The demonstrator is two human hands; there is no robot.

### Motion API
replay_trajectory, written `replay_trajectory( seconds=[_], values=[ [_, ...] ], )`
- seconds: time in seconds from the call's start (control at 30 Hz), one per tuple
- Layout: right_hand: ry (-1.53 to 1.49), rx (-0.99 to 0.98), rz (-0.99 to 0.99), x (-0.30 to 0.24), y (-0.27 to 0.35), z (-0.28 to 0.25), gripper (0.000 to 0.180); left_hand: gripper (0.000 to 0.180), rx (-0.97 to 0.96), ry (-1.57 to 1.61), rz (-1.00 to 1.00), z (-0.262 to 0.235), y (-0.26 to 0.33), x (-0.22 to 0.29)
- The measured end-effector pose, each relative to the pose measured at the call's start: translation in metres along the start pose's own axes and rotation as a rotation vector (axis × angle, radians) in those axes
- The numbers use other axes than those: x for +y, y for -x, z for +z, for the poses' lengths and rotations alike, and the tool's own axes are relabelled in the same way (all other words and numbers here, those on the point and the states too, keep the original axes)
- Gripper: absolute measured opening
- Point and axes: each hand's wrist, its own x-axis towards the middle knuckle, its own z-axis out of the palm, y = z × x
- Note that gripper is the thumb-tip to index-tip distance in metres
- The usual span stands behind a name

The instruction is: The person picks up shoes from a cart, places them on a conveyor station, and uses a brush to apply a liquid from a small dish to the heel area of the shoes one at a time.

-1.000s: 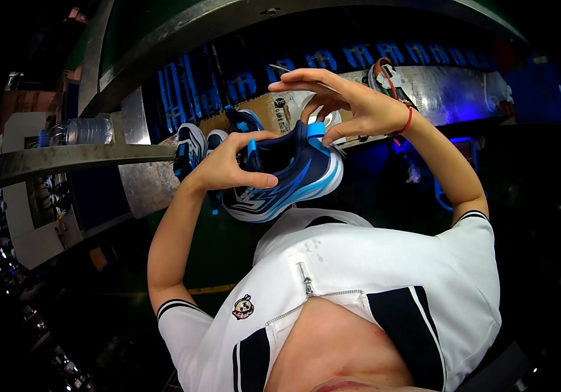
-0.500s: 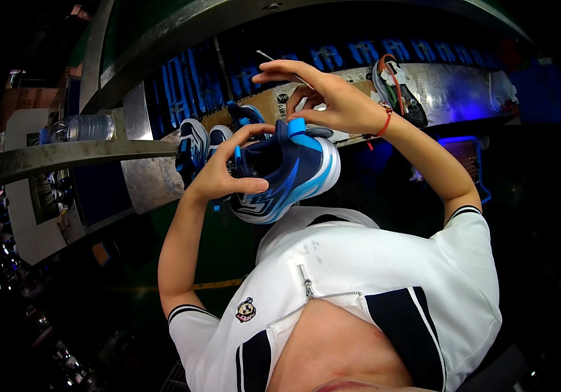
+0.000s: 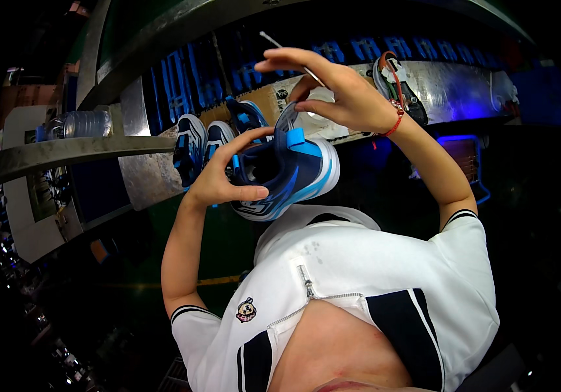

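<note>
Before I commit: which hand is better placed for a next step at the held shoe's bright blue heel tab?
Probably the right hand: it reaches close to the heel tab, though it also holds a thin rod. The left hand looks busy gripping the shoe by its opening.

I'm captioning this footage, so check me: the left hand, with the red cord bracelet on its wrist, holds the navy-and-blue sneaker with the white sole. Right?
Not quite: the red cord bracelet is on the right hand's wrist, as the head view shows. The left hand does hold the navy-and-blue sneaker with the white sole.
</note>
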Motion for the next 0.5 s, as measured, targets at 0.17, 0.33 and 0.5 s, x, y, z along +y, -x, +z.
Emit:
replay_trajectory(
  seconds=[0.17, 0.33, 0.5],
  values=[
    [-0.087, 0.044, -0.157, -0.019, -0.021, 0.007, 0.074, 0.088, -0.032, -0.102, -0.045, 0.006, -0.002, 0.001],
    [-0.091, -0.247, -0.133, -0.044, -0.03, 0.016, 0.072, 0.074, -0.033, -0.19, -0.061, 0.007, -0.004, 0.001],
    [-0.169, -0.522, -0.019, -0.042, -0.04, 0.015, 0.072, 0.069, -0.048, -0.238, 0.029, 0.008, -0.004, -0.011]
  ],
)
